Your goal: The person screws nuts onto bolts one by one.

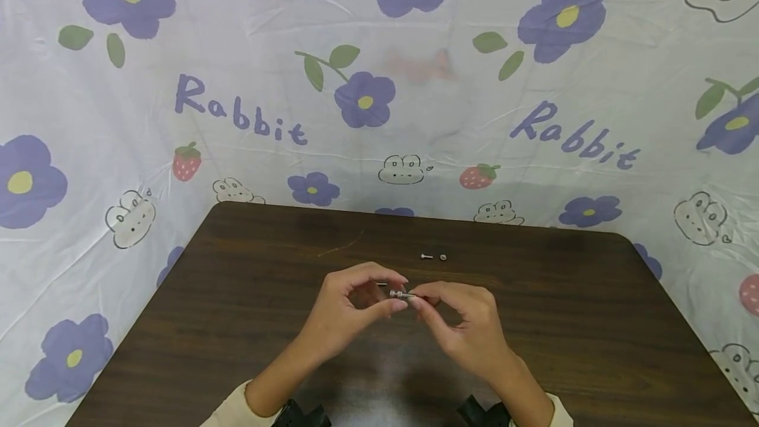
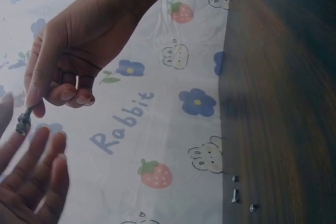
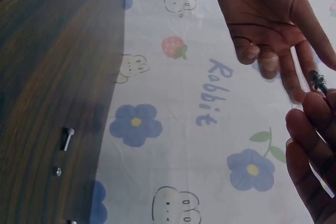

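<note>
A small metal bolt (image 1: 403, 294) with nut-like pieces round its left end is pinched between the thumb and forefinger of the right hand (image 1: 468, 321). The left hand (image 1: 350, 298) curves around that thicker end, its thumb and forefinger parted above and below it. In the left wrist view the bolt (image 2: 23, 121) points down from the right hand's fingertips, and the left hand (image 2: 37, 182) has its fingers spread. From the right wrist, the thicker end of the bolt (image 3: 318, 80) shows between the two hands; part of its shank is hidden by fingertips.
Farther back on the dark wooden table (image 1: 237, 321) lie a loose bolt (image 1: 426, 256) and a nut (image 1: 443, 257). Another small metal piece (image 1: 382, 284) shows behind the left hand. A printed cloth (image 1: 439, 124) hangs around the table's far edge.
</note>
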`<state>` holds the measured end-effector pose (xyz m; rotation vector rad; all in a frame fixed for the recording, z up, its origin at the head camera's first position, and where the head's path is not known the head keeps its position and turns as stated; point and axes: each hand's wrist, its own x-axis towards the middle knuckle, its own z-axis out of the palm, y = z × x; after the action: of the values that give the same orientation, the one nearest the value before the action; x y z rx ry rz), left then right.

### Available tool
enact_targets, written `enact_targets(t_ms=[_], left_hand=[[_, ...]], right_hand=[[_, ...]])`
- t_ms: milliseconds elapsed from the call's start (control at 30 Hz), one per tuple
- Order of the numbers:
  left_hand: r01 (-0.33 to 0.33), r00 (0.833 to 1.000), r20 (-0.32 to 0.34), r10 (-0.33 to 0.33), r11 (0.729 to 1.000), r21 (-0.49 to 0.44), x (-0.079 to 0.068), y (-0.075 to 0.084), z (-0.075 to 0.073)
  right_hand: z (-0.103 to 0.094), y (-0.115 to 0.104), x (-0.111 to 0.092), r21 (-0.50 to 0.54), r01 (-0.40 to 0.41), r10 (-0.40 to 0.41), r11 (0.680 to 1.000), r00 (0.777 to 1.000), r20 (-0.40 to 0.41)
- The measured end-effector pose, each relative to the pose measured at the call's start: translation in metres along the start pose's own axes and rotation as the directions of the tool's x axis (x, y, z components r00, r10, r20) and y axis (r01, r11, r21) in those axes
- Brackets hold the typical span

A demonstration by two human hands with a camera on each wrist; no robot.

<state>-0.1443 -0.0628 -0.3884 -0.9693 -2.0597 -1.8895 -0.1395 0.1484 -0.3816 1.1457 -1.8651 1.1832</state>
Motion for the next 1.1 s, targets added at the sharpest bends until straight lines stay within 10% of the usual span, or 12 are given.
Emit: enact_targets(t_ms=[233, 867, 1100], left_hand=[[-0.109, 0.994, -0.015, 0.109, 0.994, 0.008, 0.0013, -0.0003, 0.0002], [0.062, 0.998, -0.011, -0.062, 0.996, 0.065, 0.0020, 0.0015, 0.0004], [-0.027, 1.000, -0.009, 0.027, 1.000, -0.011, 0.0006, 0.0015, -0.0012]], right_hand=[[0.0003, -0.0001, 0.0001, -0.004, 0.005, -0.005, 1.000, 1.000, -0.008], [0.0012, 0.0004, -0.0004, 0.018, 0.011, -0.011, 1.000, 1.000, -0.009], [0.0004, 0.0004, -0.0001, 0.003, 0.005, -0.005, 1.000, 1.000, -0.030]])
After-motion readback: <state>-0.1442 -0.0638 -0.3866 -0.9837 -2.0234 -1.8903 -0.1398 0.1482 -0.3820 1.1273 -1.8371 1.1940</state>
